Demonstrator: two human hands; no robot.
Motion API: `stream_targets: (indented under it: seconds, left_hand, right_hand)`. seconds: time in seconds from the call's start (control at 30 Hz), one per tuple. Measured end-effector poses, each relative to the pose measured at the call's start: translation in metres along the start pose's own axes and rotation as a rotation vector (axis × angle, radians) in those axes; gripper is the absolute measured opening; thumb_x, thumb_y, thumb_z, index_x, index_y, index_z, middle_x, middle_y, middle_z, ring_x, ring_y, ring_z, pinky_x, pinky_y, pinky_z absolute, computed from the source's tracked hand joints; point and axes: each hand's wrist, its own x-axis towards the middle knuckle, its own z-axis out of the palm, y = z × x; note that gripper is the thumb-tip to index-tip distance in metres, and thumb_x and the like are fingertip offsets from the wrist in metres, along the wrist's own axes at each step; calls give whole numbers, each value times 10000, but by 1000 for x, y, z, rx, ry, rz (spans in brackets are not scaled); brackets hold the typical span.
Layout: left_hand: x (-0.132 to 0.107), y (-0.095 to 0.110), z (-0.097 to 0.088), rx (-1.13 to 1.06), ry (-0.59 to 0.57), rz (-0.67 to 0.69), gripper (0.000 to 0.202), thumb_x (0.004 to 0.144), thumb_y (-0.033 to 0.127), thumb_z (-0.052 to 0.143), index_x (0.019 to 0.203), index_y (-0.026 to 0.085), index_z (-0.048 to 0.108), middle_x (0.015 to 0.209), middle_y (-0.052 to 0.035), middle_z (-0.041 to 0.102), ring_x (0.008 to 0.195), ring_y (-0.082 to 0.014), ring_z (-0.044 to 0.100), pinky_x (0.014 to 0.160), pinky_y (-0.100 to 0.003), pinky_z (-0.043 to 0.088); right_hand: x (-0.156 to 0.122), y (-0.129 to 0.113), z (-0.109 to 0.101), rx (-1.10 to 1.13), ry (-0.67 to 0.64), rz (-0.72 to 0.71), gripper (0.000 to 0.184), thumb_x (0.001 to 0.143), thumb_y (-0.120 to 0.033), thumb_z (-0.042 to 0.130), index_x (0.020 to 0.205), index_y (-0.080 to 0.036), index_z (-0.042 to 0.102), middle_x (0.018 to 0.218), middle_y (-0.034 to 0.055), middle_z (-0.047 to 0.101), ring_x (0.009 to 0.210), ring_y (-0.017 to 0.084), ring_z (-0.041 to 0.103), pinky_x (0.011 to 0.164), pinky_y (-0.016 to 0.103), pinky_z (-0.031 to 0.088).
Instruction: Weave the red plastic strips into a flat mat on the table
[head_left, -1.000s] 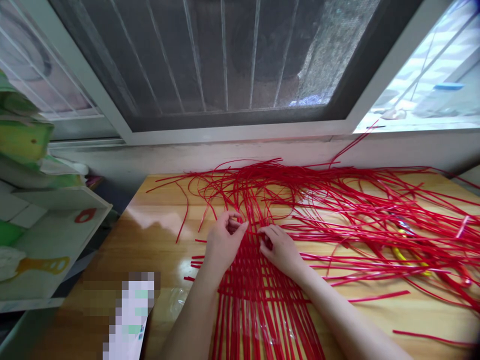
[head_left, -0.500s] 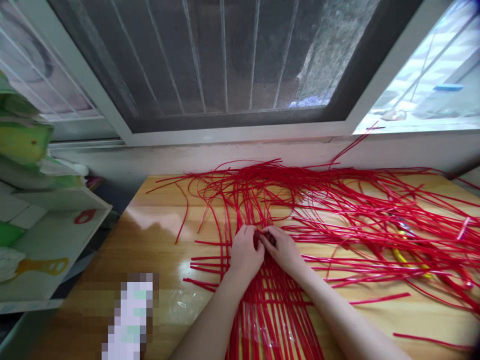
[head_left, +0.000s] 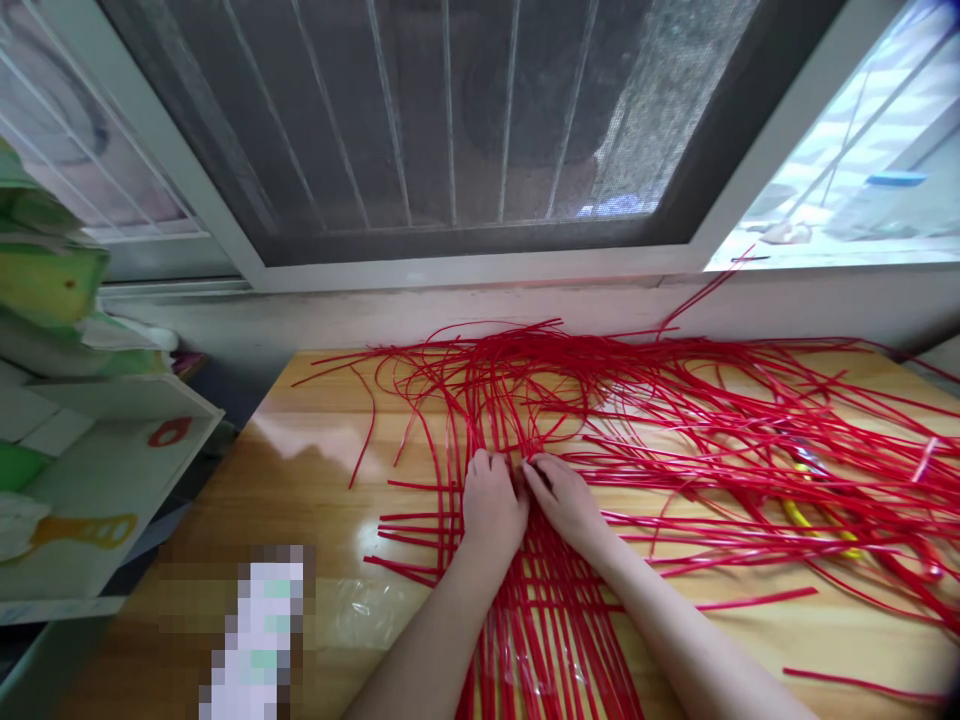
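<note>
The woven red strips (head_left: pixel 551 575) run lengthwise up the frame from lower centre, directly under both my hands, neither nearer. My left hand (head_left: pixel 495 505) and right hand (head_left: pixel 564 500) curl close together; I can't tell what they pinch.

Left hand (head_left: pixel 493 505) and right hand (head_left: pixel 566 500) side by side, fingers (head_left: pixel 538 468) curled over the woven red strips (head_left: pixel 549 562)! Loose red strands (head_left: pixel 570 350) tangle along the far edge of the wooden surface (head_left: pixel 300 500), a yellow piece (head_left: pixel 799 514) peeks out rightward, and a screened window (head_left: pixel 465 130) looms above.
</note>
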Motion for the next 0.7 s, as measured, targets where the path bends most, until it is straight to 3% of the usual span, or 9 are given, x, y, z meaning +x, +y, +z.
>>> stream_targets:
  seconds: [0.2, 0.7]
  left_hand:
    - [2, 4, -3, 77, -22, -23, 148, 707, 215, 550, 827, 129, 558, 977, -100, 472, 934, -226, 470, 838, -353, 411]
    - [4, 8, -3, 152, -32, -85, 265, 671, 211, 561, 901, 81, 545, 1013, -142, 459, 961, -260, 448, 831, -384, 388]
  right_hand:
    - [-1, -1, -2, 55, 5, -2, 200, 856, -282, 388, 826, -174, 554, 856, 72, 603, 831, 192, 554, 749, 315, 432]
    - [-1, -1, -1, 60, 30, -34, 200, 854, -289, 393, 800, -187, 556, 820, 61, 613, 799, 185, 565, 708, 298, 437]
